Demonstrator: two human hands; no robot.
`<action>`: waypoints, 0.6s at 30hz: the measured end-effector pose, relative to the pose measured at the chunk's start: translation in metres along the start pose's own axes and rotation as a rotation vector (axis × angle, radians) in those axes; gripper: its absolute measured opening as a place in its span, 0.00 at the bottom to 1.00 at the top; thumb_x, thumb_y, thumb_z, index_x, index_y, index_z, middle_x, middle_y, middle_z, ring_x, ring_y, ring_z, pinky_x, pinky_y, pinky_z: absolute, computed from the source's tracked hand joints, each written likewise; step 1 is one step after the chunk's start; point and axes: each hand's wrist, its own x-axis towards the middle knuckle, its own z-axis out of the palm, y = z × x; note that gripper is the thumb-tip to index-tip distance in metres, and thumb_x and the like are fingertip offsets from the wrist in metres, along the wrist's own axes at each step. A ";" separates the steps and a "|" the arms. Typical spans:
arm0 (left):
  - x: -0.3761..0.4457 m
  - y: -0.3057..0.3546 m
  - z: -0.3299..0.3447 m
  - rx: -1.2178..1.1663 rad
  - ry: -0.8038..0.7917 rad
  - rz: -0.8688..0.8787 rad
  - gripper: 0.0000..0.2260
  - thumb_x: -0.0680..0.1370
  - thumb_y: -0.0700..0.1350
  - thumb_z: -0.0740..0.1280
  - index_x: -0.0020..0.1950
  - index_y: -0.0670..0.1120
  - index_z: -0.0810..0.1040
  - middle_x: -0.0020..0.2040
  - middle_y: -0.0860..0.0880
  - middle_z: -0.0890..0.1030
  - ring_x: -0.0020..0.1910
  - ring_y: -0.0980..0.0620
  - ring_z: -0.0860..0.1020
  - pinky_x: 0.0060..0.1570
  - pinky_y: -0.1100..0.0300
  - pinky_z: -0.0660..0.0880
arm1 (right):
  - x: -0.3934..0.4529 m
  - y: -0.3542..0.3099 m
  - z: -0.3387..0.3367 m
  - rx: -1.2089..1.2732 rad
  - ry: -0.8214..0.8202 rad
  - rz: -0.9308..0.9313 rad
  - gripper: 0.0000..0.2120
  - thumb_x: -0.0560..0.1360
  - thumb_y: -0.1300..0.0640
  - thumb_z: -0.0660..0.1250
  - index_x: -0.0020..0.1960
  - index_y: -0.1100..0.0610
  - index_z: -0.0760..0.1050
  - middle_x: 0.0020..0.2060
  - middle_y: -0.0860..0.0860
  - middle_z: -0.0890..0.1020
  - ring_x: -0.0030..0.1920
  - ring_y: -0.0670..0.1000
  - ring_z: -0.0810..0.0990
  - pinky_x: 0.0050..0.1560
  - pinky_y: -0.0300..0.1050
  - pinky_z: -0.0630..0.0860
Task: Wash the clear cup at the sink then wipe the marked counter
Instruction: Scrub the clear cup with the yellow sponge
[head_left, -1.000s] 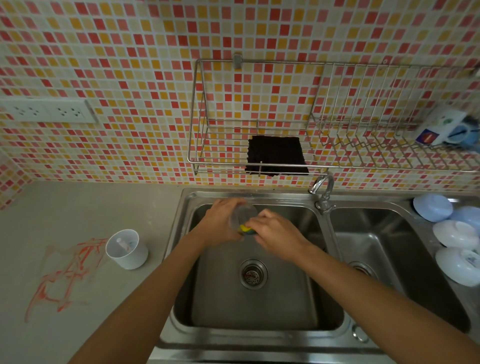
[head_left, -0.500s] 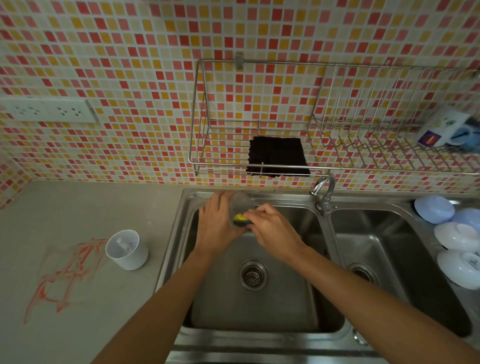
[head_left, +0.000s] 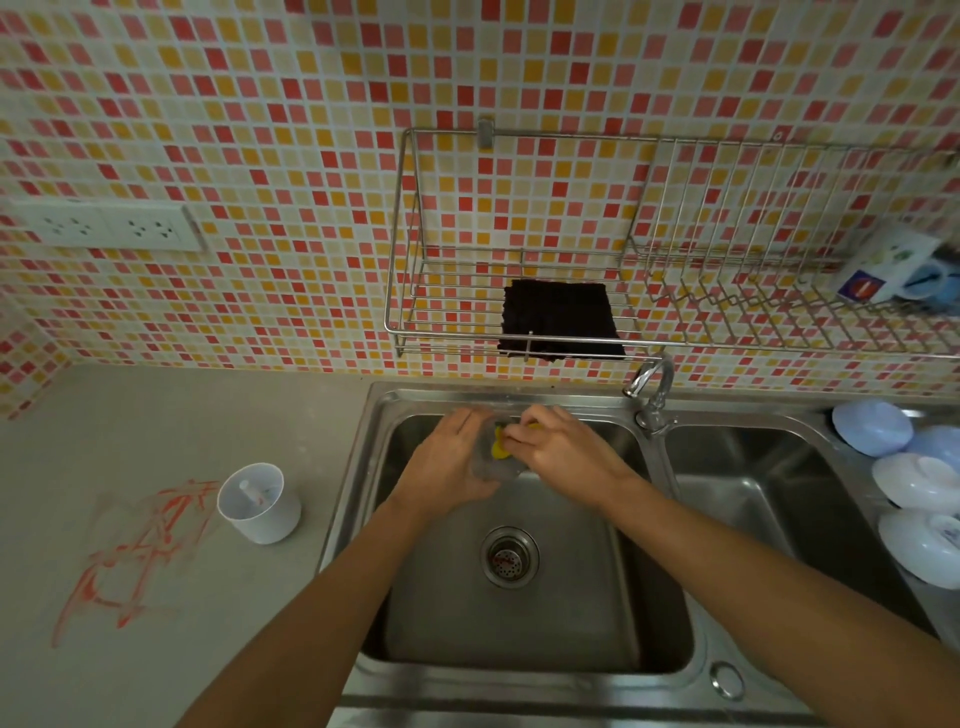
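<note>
Over the left basin of the steel sink (head_left: 654, 613), my left hand (head_left: 447, 462) holds the clear cup (head_left: 491, 465), whose glass shows faintly between my palms. My right hand (head_left: 561, 449) pinches a yellow sponge (head_left: 500, 446) that sits in the cup's mouth. Both hands are close together near the basin's far wall. On the grey counter (head_left: 156, 415) to the left lie red scribbled marks (head_left: 135, 551). A black cloth (head_left: 558, 319) hangs on the wire rack (head_left: 415, 327) above the sink.
A white cup (head_left: 257, 504) with a small item inside stands on the counter between the marks and the sink. The tap (head_left: 652, 387) rises between the two basins. Pale upturned bowls (head_left: 914, 478) line the right edge. A wall socket (head_left: 104, 226) sits at far left.
Both hands with the cup and sponge have shifted a little towards the basin's far wall. My left hand has turned the cup, and the sponge now sits higher in its mouth.
</note>
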 end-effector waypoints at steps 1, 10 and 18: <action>0.000 -0.001 0.000 0.005 -0.002 0.003 0.34 0.65 0.50 0.76 0.68 0.45 0.69 0.63 0.47 0.74 0.63 0.49 0.72 0.59 0.56 0.74 | -0.002 -0.003 0.005 0.007 0.019 0.026 0.14 0.66 0.63 0.72 0.52 0.56 0.82 0.46 0.47 0.82 0.47 0.53 0.75 0.43 0.47 0.76; 0.003 -0.010 -0.002 0.030 -0.025 -0.036 0.34 0.65 0.49 0.77 0.69 0.47 0.69 0.63 0.50 0.74 0.63 0.52 0.72 0.59 0.54 0.75 | -0.007 -0.041 0.005 0.693 0.043 0.524 0.12 0.76 0.62 0.67 0.58 0.53 0.81 0.46 0.48 0.81 0.49 0.47 0.74 0.49 0.25 0.65; 0.008 -0.003 -0.002 -0.024 -0.036 -0.002 0.33 0.65 0.49 0.77 0.66 0.43 0.72 0.61 0.46 0.76 0.60 0.48 0.74 0.61 0.56 0.72 | 0.001 0.004 0.001 -0.018 -0.023 0.057 0.15 0.65 0.63 0.74 0.51 0.55 0.81 0.47 0.47 0.81 0.49 0.53 0.76 0.44 0.47 0.76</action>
